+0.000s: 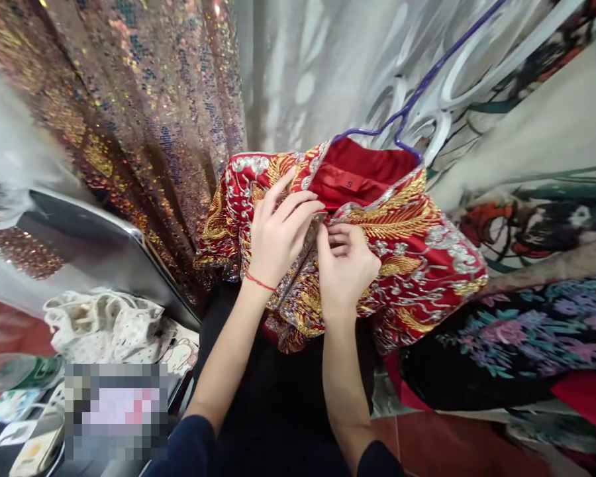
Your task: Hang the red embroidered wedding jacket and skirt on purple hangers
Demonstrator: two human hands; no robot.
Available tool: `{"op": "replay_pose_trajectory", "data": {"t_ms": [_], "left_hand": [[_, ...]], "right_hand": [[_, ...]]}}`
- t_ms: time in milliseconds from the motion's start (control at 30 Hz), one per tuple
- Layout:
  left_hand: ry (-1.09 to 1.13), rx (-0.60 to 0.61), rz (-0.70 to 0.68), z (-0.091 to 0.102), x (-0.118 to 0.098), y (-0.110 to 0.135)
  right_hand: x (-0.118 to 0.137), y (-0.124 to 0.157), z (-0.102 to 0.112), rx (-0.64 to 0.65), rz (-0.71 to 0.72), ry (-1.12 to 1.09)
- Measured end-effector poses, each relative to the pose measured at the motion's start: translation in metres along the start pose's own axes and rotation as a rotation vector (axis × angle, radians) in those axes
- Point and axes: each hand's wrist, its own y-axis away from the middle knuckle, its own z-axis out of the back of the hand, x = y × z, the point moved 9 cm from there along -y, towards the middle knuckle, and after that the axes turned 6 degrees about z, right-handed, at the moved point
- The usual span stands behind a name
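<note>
A red garment [417,258] with gold and silver embroidery hangs on a purple hanger [417,89] in front of me. Its red lining shows a label marked S at the neck. My left hand [278,228], with a red thread round the wrist, pinches the left front edge of the garment just below the collar. My right hand [345,265] is curled closed on the opposite front edge, fingers touching those of the left. Both hands meet at the garment's front opening.
A sequined curtain [144,112] hangs at the left and pale sheer fabric [308,66] behind. Floral patterned clothes [531,324] hang at the right. A grey laptop lid [94,245], a spotted white cloth bag [104,324] and white cables [34,437] lie at the lower left.
</note>
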Motion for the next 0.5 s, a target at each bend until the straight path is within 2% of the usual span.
{"op": "replay_pose_trajectory", "data": {"t_ms": [133, 333, 500], "left_hand": [[-0.067, -0.025, 0.0, 0.006, -0.016, 0.009], [-0.148, -0.003, -0.048, 0.011, -0.051, 0.012], [-0.076, 0.041, 0.009, 0.004, -0.055, 0.005]], "right_hand": [[-0.005, 0.008, 0.004, -0.049, -0.026, -0.136], [-0.026, -0.002, 0.016, -0.118, 0.069, -0.361], [-0.03, -0.011, 0.024, -0.155, 0.137, -0.409]]}}
